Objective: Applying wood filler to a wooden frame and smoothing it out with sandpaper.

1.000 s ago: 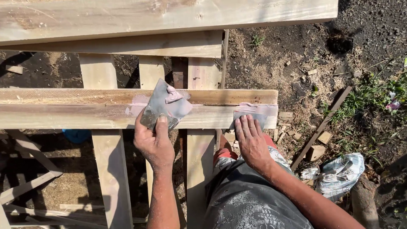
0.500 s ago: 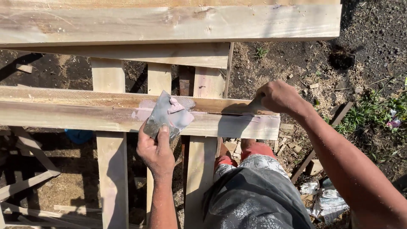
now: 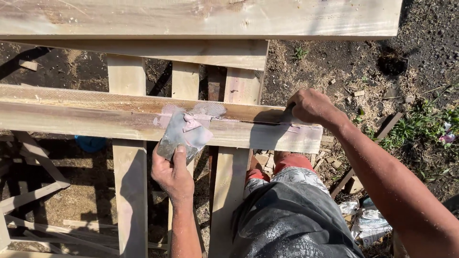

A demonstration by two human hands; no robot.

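The left hand [image 3: 173, 176] sits at about six o'clock of the view, fingers curled and thumb pressed on a flat metal scraper blade [image 3: 178, 135] smeared with pale pinkish filler [image 3: 196, 134]; the blade tilts up toward twelve o'clock and rests against the near face of a long wooden plank [image 3: 95, 114] lying crosswise. At about three o'clock from that blade, the right hand [image 3: 310, 106] is closed in a fist around a small tool [image 3: 287, 115] whose kind cannot be told, pressed to the plank's top near its right end, where more filler is spread along a dark seam [image 3: 260, 123]. The plank rests on upright wooden slats [image 3: 126, 76] of a frame; a wider board [image 3: 201, 19] runs across at twelve o'clock. Below lie sawdust-strewn ground [image 3: 363, 71] and, toward five o'clock, the person's dusty grey trousers [image 3: 291, 215].
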